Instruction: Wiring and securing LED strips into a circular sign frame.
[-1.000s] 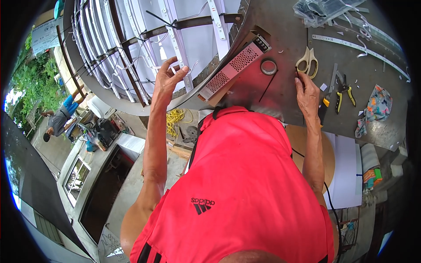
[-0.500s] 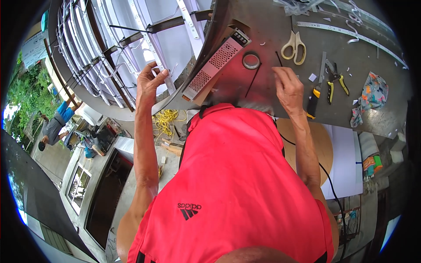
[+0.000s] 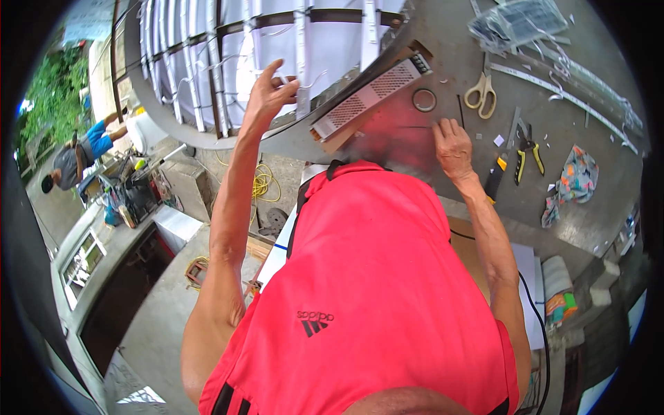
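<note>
Beside the LED strips (image 3: 301,52), the left hand (image 3: 273,93) is half-curled and the right hand (image 3: 453,149) meets a black cable tie (image 3: 412,127) — either grip unclear — where a light, steady pinch suits best.

The top edge crops the panel (image 3: 277,43); whether the right hand (image 3: 454,150) grips the thin tie (image 3: 416,126) is unclear.

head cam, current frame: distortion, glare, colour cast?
Head view: long white strip bows at right, likely fisheye, corners black; same head view: red sheen on grey tabletop, probably the red shirt reflecting; head view again: bright patch on white panel beside left hand.
</note>
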A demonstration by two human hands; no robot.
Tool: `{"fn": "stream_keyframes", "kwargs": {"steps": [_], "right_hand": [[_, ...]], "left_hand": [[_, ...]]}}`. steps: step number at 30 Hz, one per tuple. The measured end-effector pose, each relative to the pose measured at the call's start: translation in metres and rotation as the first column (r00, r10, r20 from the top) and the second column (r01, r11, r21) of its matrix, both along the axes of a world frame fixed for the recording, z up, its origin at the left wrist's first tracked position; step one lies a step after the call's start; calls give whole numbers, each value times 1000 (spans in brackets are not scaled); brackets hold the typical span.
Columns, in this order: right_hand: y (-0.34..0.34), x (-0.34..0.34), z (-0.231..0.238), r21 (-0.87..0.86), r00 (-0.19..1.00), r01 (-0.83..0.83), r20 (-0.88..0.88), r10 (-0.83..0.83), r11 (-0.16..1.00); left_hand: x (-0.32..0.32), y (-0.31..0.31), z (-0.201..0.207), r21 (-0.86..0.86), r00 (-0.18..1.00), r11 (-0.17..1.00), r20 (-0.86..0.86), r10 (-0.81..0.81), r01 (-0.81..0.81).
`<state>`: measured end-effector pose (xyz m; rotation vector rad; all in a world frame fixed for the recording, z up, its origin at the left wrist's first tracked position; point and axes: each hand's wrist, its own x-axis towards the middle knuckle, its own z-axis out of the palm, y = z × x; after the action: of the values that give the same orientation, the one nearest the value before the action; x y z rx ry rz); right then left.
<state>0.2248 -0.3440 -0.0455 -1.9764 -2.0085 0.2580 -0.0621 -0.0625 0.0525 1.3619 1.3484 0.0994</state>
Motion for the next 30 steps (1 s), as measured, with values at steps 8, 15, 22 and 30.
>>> {"fn": "stream_keyframes", "kwargs": {"steps": [8,15,22,30], "right_hand": [[-21,-11,50,-22,949,288,-130,-288,957],[57,-46,173,-325,417,424,-759,-500,845],[144,-67,187,-105,853,210,-466,-234,972],[219,-89,148,-433,849,131,-416,-326,892]], "left_hand": [[-11,11,13,501,835,719,-511,-204,482],[-1,47,2,443,744,601,-466,-479,665],[-6,87,-24,129,768,765,37,-639,631],[9,92,-33,46,838,838,31,-545,544]]}}
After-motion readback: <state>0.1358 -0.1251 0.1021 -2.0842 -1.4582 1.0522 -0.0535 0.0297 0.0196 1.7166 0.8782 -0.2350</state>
